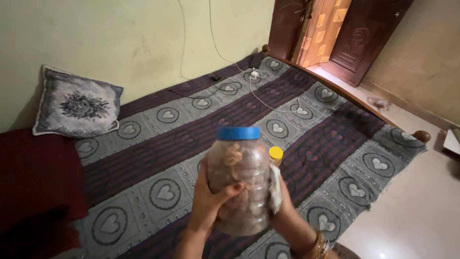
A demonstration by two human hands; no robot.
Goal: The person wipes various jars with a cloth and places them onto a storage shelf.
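I hold a clear plastic jar (239,184) with a blue lid upright above the bed; it is full of pale brown snack pieces. My left hand (209,199) wraps its left side, thumb across the front. My right hand (283,201) grips the right side from behind, with a white cloth (275,191) pressed between palm and jar. A small yellow cap (275,153) of another container shows just behind the jar on the right; its body is hidden. Bangles circle my right wrist.
The bed (306,144) carries a grey and purple heart-patterned cover. A grey patterned pillow (76,103) leans on the wall at left. A charger and white cables (254,76) lie near the headboard. A wooden door (364,33) and tiled floor are at right.
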